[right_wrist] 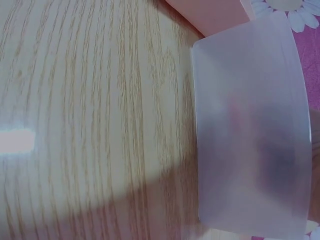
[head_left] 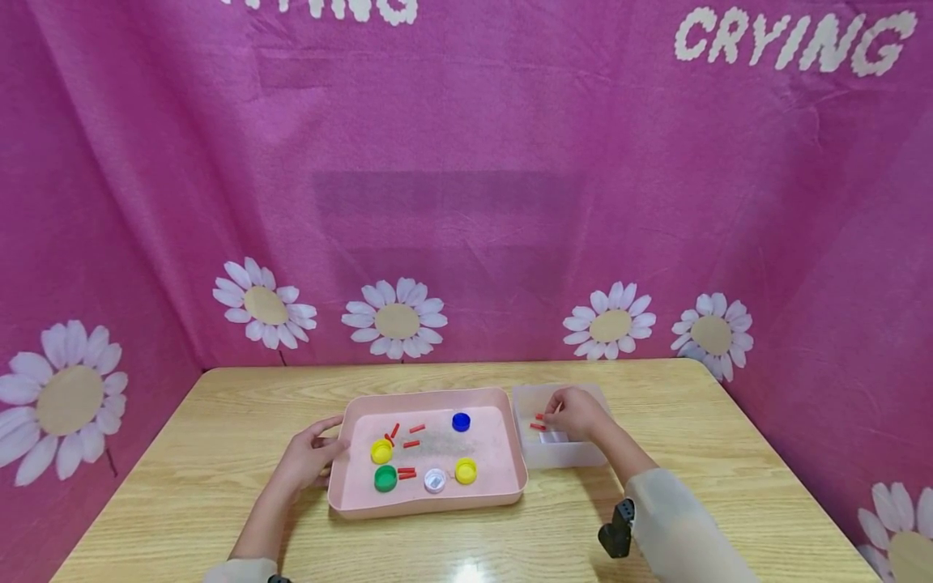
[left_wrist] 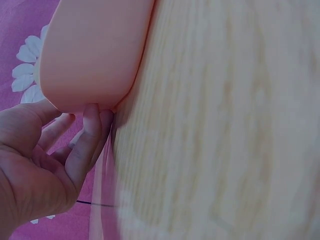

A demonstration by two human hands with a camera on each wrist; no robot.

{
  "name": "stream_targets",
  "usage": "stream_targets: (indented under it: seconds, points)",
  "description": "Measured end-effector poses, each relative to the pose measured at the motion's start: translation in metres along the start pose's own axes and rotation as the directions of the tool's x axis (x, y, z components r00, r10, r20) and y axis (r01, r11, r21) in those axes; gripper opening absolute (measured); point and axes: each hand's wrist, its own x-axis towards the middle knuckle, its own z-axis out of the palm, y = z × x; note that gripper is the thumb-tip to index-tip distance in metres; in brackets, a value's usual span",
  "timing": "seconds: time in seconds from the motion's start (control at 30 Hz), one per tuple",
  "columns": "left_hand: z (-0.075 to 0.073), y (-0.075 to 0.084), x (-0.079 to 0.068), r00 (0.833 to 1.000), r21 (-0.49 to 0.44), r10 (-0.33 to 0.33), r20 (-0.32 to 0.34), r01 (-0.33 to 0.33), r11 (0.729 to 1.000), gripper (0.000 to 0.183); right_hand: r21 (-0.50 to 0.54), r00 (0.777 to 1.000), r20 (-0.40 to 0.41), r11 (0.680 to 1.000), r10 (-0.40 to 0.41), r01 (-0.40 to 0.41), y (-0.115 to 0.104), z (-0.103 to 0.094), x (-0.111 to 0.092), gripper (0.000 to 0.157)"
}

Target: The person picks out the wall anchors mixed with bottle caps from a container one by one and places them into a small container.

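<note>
My left hand (head_left: pixel 306 455) holds the left wall of a pink tray (head_left: pixel 430 508), thumb at the rim and fingers against the outside. In the left wrist view, its fingertips touch the tray's corner (left_wrist: pixel 95 60). My right hand (head_left: pixel 576 411) reaches into a translucent plastic box (head_left: pixel 564 457). Its fingertips are at small red sticks (head_left: pixel 538 427) there; whether they pinch one is too small to tell. The right wrist view shows only the frosted box wall (right_wrist: pixel 250 125), with the hand a dark blur behind it. More red sticks (head_left: pixel 411 444) lie scattered in the tray.
Bottle caps sit in the tray: a blue cap (head_left: pixel 461 422), a green cap (head_left: pixel 385 478), a white cap (head_left: pixel 434 480) and two yellow ones, including the yellow cap (head_left: pixel 466 470) at right. The box adjoins the tray's right side on a wooden table (head_left: pixel 466 542). Behind hangs a pink flowered cloth (head_left: pixel 466 227).
</note>
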Motion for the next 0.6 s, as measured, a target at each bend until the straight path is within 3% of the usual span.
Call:
stream_targets:
  seconds: [0.33, 0.6]
  points:
    - [0.0006, 0.0004, -0.0003, 1.0, -0.008, 0.002, 0.002, -0.002, 1.0, 0.05, -0.001, 1.0, 0.008, 1.0, 0.022, -0.022, 0.0005, -0.0017, -0.0013, 0.01]
    - [0.0, 0.0018, -0.0007, 1.0, -0.015, -0.001, 0.005, 0.001, 1.0, 0.05, -0.023, 1.0, -0.014, 0.999, -0.025, 0.025, -0.0003, -0.0043, -0.0027, 0.009]
